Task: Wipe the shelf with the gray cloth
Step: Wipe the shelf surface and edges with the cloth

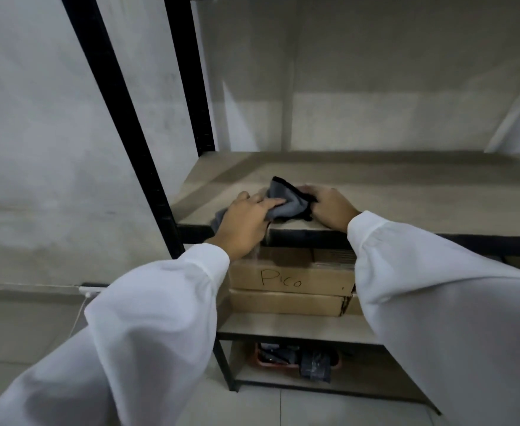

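At the front edge of the wooden shelf (375,192), near its left end: gray cloth (283,202), black-trimmed, bunched up and lying on the board, one corner raised toward the back, another tail hanging off the front lip beneath the left hand (246,221).

Left hand: palm down, fingers extended and pressed flat on the left portion of the cloth, wrist over the shelf's front rail. Not curled round the fabric; open, bearing down.

Right hand (329,207): at the right portion of the cloth, fingers curled into the dark edge, gripping it. Knuckles up, heel of hand resting on the board.

Both arms in loose white sleeves (437,302), reaching in from below.

Shelf surface: light wood grain, bare apart from cloth and hands. Slight motion blur around fingers and cloth.

Frame: black metal uprights (120,118) at left, tilted in the wide-angle view; black rail along the front edge.

Tier below: two flat cardboard boxes (292,287) stacked, upper one marked "Pico" by hand.

Lowest tier: reddish tray (264,359) with dark items, contents not identifiable.

Surroundings: gray plaster wall (37,149) at left and behind; white cable (80,312) running down from a wall fitting at lower left.
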